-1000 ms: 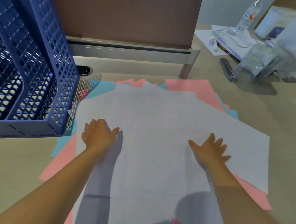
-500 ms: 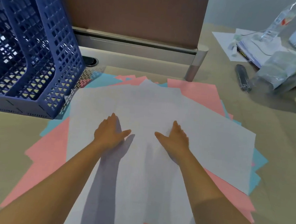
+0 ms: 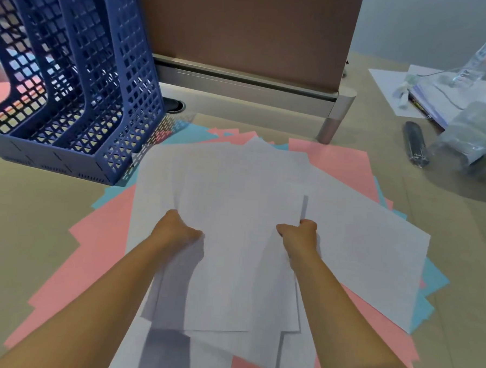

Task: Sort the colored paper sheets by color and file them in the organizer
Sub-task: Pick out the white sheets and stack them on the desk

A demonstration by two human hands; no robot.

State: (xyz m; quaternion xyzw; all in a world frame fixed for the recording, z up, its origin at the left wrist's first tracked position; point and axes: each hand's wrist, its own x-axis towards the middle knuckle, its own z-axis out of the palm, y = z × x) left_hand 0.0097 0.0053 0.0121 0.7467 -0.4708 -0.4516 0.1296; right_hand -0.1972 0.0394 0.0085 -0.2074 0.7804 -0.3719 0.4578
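Left hand (image 3: pixel 177 232), right hand (image 3: pixel 299 233) grip fanned white sheets (image 3: pixel 234 211); loose edges risk slipping, dragging pink sheets (image 3: pixel 97 246).

Both hands grip a sheaf of white sheets (image 3: pixel 233 239) by its side edges — the left hand (image 3: pixel 177 231) on the left, the right hand (image 3: pixel 301 234) on the right. Pink sheets (image 3: pixel 97 249) and blue sheets (image 3: pixel 431 281) fan out beneath on the desk (image 3: pixel 32 201). A blue organizer (image 3: pixel 80 91) stands upper left — a bottle (image 3: pixel 485 58) and papers (image 3: pixel 438 92) lie upper right.
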